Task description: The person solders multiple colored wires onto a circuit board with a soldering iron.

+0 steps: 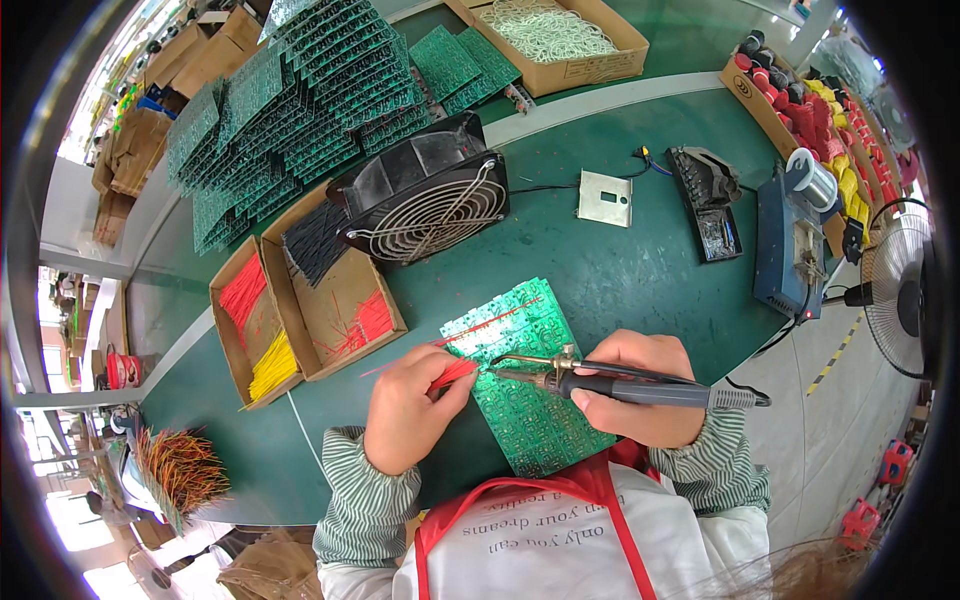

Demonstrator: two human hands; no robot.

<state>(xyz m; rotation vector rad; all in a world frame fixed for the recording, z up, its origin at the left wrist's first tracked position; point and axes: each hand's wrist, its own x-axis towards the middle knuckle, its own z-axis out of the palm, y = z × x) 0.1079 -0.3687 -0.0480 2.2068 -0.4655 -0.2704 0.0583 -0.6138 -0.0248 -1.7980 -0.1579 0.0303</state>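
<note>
A green circuit board panel (535, 420) lies on the table right in front of me, with a few red wires across its upper part. My left hand (405, 405) is closed around a small bunch of red wires (455, 373) at the panel's left edge. In my right hand (645, 385) is a soldering iron (640, 390) with a dark grey handle and a thin metal feed tube fixed along it. The iron's tip and the tube's end meet close to the left fingertips, over the panel. Whether the tip touches a joint is too small to tell.
Cardboard trays (395, 330) of red, yellow and black wires stand left, beside a black metal-grilled fan (430, 205). Stacked circuit boards (300, 110) rise behind. At right are a blue soldering station (785, 250), a solder spool (812, 180) and a black iron holder (710, 205). A metal plate (605, 198) lies beyond the panel.
</note>
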